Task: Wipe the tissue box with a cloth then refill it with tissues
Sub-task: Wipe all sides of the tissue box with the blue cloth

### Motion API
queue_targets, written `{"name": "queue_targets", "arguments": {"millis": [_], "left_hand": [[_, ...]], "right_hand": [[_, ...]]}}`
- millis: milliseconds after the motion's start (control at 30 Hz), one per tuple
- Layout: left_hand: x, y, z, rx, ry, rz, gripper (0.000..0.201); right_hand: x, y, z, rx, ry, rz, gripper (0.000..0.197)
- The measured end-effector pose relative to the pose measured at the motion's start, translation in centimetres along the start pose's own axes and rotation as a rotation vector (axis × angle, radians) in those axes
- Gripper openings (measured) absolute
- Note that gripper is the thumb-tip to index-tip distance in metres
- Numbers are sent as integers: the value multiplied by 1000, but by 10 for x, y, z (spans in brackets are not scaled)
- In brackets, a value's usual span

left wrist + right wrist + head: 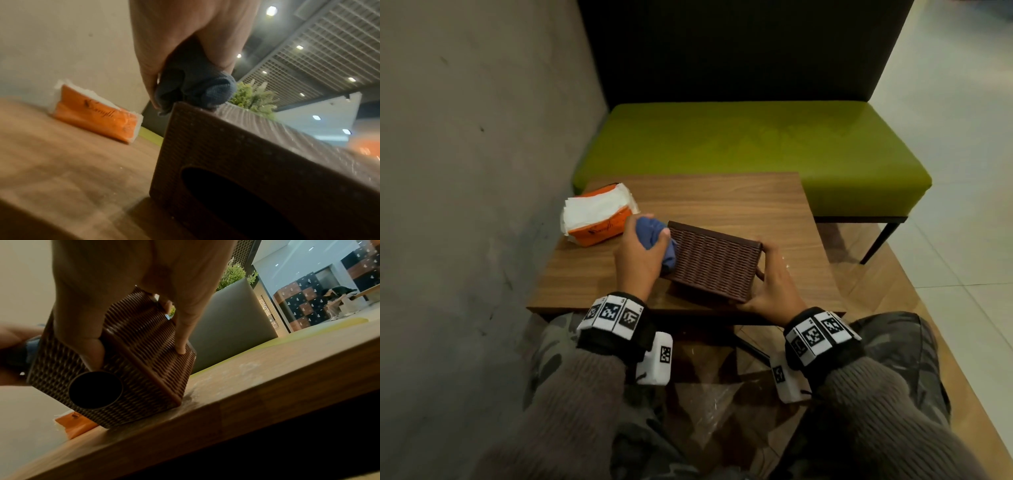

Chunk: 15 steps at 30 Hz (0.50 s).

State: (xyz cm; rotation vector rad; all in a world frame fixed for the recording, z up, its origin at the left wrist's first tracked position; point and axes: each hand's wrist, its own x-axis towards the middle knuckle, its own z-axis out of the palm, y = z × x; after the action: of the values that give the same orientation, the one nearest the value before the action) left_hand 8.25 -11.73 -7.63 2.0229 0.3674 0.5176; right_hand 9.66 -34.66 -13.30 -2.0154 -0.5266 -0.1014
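Note:
A dark brown woven tissue box (714, 262) (257, 162) (131, 369) stands tilted on its edge on the wooden table (739, 205), its dark dispensing opening facing me. My left hand (642, 251) (185, 48) grips a bunched blue cloth (657, 240) (197, 87) and presses it against the box's left end. My right hand (774, 284) (133, 288) holds the box's right end, thumb on the near face and fingers curled round the far side. An orange pack of white tissues (599, 219) (96, 113) lies at the table's far left corner.
A grey wall (465, 171) runs close along the table's left side. A green padded bench (756, 150) with a dark backrest stands behind the table. Bare wood lies to the right of the box. My knees sit under the near table edge.

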Motion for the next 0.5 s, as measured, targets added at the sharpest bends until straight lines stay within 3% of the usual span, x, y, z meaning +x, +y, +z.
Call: {"name": "queue_targets", "arguments": {"millis": [67,133,233,333,400,500], "left_hand": [[2,-11,-6,-67,-9,-130,17],[1,-13,-18,-331,-60,-380,3],[-12,-12,-34,-627,-342,-698,38],[-29,-16,-32,-485,-543,-701,89],[-37,-16,-24,-619,-635,-726,88],[-42,-2,-16,-986,-660,-802,85]], "right_hand": [[-3,0,0,20,4,32,98],[-8,1,-1,127,17,119,98],[-15,1,-3,279,63,221,100],[-18,-6,-2,349,112,245,106],[-18,-18,2,393,66,216,104],[-21,-25,9,379,33,178,109]]}}
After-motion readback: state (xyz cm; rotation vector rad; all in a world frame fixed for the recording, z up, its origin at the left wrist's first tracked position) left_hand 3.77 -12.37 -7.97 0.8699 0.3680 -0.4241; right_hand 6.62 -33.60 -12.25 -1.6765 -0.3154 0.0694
